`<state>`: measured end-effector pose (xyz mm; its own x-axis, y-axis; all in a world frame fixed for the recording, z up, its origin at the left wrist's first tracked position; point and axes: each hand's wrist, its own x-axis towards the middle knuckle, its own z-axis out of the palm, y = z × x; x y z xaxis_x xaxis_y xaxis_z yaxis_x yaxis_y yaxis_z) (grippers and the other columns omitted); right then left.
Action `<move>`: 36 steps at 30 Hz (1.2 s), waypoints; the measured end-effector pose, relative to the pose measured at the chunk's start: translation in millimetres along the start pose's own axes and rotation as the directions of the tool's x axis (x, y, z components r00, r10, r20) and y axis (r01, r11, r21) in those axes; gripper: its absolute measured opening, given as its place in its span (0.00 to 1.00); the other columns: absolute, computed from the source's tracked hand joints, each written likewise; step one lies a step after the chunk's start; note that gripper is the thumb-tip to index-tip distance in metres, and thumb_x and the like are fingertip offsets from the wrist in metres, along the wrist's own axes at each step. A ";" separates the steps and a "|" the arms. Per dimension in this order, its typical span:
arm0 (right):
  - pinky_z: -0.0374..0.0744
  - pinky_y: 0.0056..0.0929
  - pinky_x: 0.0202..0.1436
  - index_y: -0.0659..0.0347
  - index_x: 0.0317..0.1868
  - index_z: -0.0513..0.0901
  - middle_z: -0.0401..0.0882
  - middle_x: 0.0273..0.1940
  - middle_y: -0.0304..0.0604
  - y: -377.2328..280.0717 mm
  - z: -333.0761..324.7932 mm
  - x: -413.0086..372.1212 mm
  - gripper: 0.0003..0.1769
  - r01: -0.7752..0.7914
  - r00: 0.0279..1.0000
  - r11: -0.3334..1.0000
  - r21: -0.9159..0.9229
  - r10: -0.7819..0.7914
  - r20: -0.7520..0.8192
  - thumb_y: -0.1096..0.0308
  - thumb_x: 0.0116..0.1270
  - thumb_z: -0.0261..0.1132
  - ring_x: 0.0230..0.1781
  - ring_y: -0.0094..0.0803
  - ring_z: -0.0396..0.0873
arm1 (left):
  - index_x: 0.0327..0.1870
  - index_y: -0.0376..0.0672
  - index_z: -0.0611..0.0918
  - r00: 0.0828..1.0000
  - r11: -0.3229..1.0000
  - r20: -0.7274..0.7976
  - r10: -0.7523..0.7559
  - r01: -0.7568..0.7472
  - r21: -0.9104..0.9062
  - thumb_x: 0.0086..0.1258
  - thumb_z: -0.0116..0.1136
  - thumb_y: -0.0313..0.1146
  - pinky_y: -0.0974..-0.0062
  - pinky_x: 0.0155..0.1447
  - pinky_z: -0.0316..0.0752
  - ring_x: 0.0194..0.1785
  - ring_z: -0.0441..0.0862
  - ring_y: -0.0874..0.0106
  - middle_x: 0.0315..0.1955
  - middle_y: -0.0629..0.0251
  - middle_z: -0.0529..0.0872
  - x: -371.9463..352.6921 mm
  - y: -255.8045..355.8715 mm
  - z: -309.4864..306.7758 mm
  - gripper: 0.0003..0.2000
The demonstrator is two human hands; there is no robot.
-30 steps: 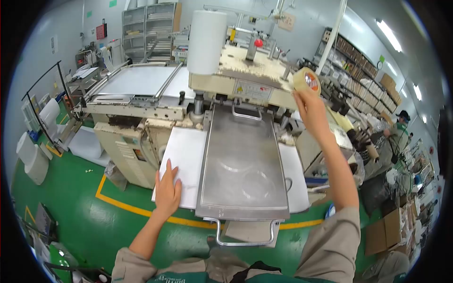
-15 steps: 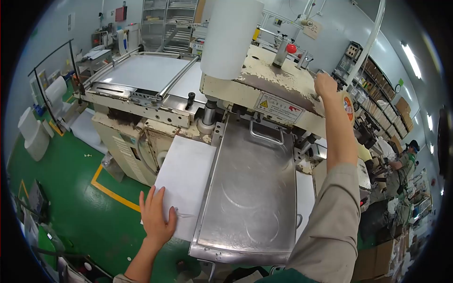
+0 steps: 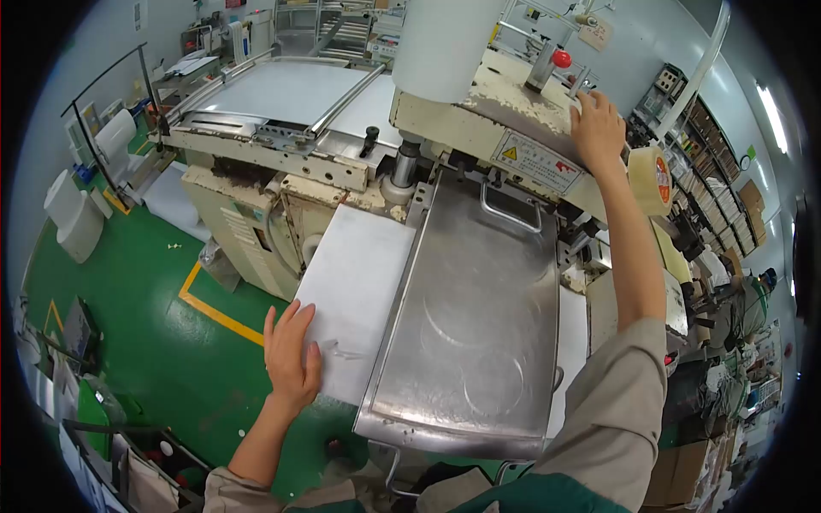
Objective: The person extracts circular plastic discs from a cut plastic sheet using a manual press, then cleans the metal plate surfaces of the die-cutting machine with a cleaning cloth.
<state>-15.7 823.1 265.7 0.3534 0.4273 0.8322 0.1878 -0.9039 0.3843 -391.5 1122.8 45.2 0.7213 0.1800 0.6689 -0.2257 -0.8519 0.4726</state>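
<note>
My left hand (image 3: pixel 292 352) lies with fingers apart at the left edge of a white sheet (image 3: pixel 355 282), beside the machine. To the right of the sheet is a flat metal plate (image 3: pixel 479 316) with a handle (image 3: pixel 510 209) at its far end. My right arm reaches over the machine, and my right hand (image 3: pixel 599 128) rests on the worn cream machine head (image 3: pixel 513 94), fingers spread. Close to that hand are a warning label (image 3: pixel 537 162), a red knob (image 3: pixel 561 58) and a tape roll (image 3: pixel 650 179).
A large white roll (image 3: pixel 446 47) stands above the machine. White film (image 3: pixel 282 90) covers the machine bed at the back left. White rolls (image 3: pixel 75 218) stand on the green floor (image 3: pixel 154 316). Shelves (image 3: pixel 710 154) and a person (image 3: pixel 761 286) are at the right.
The view has shifted, so the machine sits higher and further right. My right hand has gone from closed on top of the machine head to spread fingers. My left hand stays by the sheet's edge.
</note>
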 end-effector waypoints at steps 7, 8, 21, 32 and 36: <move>0.67 0.40 0.61 0.60 0.52 0.78 0.73 0.56 0.51 -110.9 -140.0 -127.7 0.19 -0.031 0.734 0.478 0.878 -0.586 0.345 0.57 0.69 0.52 0.59 0.47 0.69 | 0.44 0.36 0.77 0.998 0.996 -0.066 -0.023 0.017 -0.084 0.59 0.45 0.22 0.51 0.67 0.54 0.58 0.73 0.56 0.47 0.57 0.80 -4.6 -1.1 -0.9 0.13; 0.64 0.41 0.63 0.58 0.56 0.74 0.70 0.59 0.50 -122.2 -139.9 -146.4 0.21 -0.022 0.709 0.505 0.863 -0.600 0.369 0.55 0.70 0.50 0.62 0.47 0.65 | 0.44 0.37 0.77 0.997 0.996 -0.072 -0.023 0.017 -0.082 0.59 0.45 0.22 0.51 0.67 0.55 0.58 0.73 0.57 0.47 0.57 0.80 -4.6 -0.6 -1.0 0.13; 0.55 0.49 0.68 0.45 0.65 0.67 0.62 0.66 0.43 -118.0 -236.6 -215.1 0.23 -0.049 0.639 0.621 0.782 -0.583 0.503 0.54 0.73 0.43 0.67 0.43 0.58 | 0.46 0.39 0.77 0.995 0.998 -0.101 -0.006 0.000 -0.064 0.61 0.49 0.25 0.54 0.67 0.56 0.58 0.73 0.59 0.47 0.60 0.80 -11.6 -0.8 -0.5 0.13; 0.66 0.40 0.56 0.41 0.57 0.77 0.72 0.52 0.40 -155.9 -214.2 -202.2 0.18 -0.069 0.811 0.742 0.667 -0.348 0.471 0.53 0.69 0.50 0.51 0.38 0.68 | 0.45 0.39 0.77 0.994 1.000 -0.108 0.008 -0.010 -0.016 0.60 0.52 0.27 0.54 0.67 0.55 0.58 0.72 0.60 0.47 0.61 0.80 -13.1 -2.6 3.0 0.12; 0.65 0.39 0.56 0.39 0.56 0.78 0.72 0.52 0.39 -151.5 -222.5 -204.1 0.18 -0.100 0.784 0.716 0.690 -0.370 0.498 0.52 0.70 0.49 0.51 0.37 0.68 | 0.45 0.39 0.77 0.993 1.000 -0.121 -0.003 0.001 -0.016 0.60 0.52 0.27 0.55 0.67 0.55 0.58 0.72 0.60 0.47 0.60 0.79 -14.0 -1.6 3.2 0.12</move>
<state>-320.2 868.2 126.5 0.6639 0.6800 0.3112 0.7319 -0.6762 -0.0839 -399.2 1120.1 33.2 0.6373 0.2404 0.7322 -0.2360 -0.8436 0.4823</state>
